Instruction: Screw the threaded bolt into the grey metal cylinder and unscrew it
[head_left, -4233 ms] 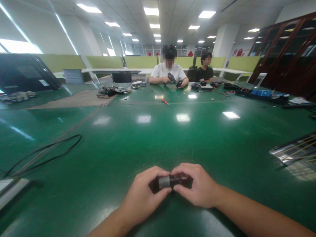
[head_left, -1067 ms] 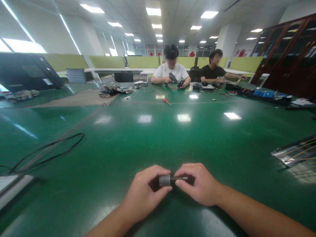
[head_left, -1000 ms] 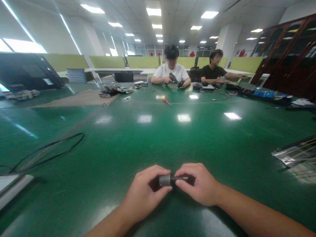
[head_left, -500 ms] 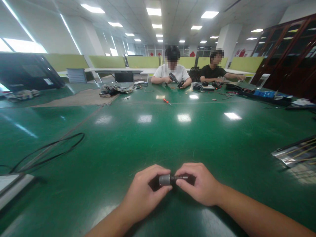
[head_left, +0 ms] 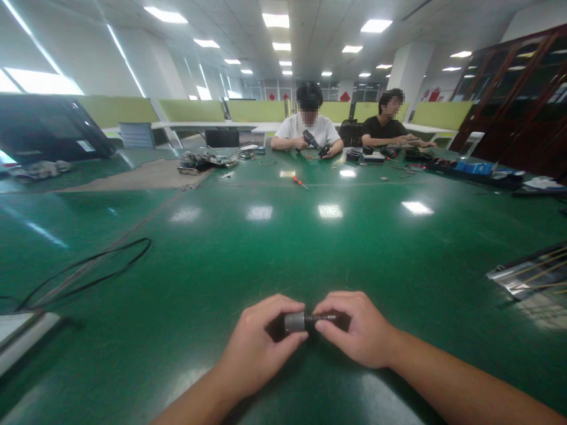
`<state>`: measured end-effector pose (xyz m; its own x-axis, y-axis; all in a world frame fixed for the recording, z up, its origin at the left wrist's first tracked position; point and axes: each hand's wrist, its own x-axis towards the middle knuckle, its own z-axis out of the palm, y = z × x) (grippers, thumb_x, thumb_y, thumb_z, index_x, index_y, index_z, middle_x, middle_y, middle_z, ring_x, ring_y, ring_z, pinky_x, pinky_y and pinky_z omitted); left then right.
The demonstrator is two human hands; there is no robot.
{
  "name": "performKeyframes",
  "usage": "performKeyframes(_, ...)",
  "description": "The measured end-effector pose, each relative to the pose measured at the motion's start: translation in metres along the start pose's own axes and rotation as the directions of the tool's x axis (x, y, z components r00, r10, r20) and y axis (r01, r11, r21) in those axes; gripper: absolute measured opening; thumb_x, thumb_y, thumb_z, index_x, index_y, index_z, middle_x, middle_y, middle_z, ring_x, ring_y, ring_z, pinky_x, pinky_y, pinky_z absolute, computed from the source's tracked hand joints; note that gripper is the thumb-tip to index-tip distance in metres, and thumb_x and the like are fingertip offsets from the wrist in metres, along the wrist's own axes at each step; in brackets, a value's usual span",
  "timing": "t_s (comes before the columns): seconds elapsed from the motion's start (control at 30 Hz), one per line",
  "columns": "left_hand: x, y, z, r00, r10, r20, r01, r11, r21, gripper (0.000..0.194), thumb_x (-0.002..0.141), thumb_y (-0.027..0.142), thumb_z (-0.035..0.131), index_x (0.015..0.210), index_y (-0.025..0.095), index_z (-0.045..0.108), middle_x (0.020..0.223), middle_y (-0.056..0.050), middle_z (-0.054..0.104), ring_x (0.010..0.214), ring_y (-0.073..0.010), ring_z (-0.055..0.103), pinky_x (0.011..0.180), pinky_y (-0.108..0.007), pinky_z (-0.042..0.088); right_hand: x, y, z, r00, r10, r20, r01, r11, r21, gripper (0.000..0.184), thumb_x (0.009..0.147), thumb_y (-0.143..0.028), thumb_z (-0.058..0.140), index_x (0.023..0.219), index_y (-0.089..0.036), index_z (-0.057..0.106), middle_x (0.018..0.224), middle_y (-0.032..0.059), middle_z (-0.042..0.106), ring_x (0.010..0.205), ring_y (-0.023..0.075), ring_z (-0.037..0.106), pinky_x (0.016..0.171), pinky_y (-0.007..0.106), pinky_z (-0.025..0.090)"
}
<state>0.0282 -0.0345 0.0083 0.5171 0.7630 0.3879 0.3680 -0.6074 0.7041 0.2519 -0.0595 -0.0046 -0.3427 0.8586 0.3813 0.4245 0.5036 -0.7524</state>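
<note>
Left grip (head_left: 254, 341) holds cylinder (head_left: 295, 321), tray (head_left: 509, 179) blue items (head_left: 476, 168).

A cylinder (head_left: 295, 322) is lower centre; behind it, upper centre, a screwdriver (head_left: 299, 182) lies on the surface (head_left: 248, 254); a cable (head_left: 142, 239), middle left.

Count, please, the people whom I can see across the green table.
2. One person in a white shirt is straight ahead; one person in a dark shirt is further right. Others could be hidden behind the yellow-green partitions.
</note>
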Motion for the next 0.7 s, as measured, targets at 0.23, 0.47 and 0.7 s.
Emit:
performKeyframes(0.23,0.0009,-0.0012,0.0003,1.000,-0.004,0.000,0.004,1.000,-0.006,0.023,0.079,0.016,0.076,0.100,0.023,0.068,0.092,-0.001,0.072,0.083,-0.0168,0.068,0.077,-0.027,0.052,0.0008,-0.0019,-0.0010,1.000,0.001,-0.003,-0.001,1.000,-0.003,0.008,0.084,-0.019,0.066,0.089,-0.019,0.072,0.075,0.0011,0.068,0.068,0.0145,0.061,0.065,0.025,0.043)
performKeyframes(0.47,0.0001,0.0005,-0.0013,1.000,-0.007,-0.004,0.007,1.000,-0.009,0.023,0.079,0.016,0.075,0.100,0.023,0.069,0.090,-0.001,0.072,0.082,-0.0169,0.068,0.076,-0.027,0.052,0.0013,-0.0008,-0.0006,1.000,-0.003,-0.010,0.003,1.000,-0.010,0.008,0.083,-0.018,0.066,0.089,-0.019,0.072,0.076,0.0009,0.069,0.068,0.0145,0.062,0.065,0.025,0.043)
performKeyframes(0.7,0.0021,0.0022,-0.0015,1.000,-0.013,-0.005,0.013,1.000,0.010,0.021,0.079,0.017,0.075,0.098,0.023,0.069,0.090,-0.001,0.072,0.081,-0.0170,0.069,0.075,-0.026,0.052,0.0013,-0.0014,-0.0010,1.000,0.021,0.000,-0.021,0.999,-0.024,0.008,0.084,-0.019,0.065,0.089,-0.019,0.072,0.076,0.0018,0.070,0.068,0.0157,0.063,0.066,0.026,0.044)
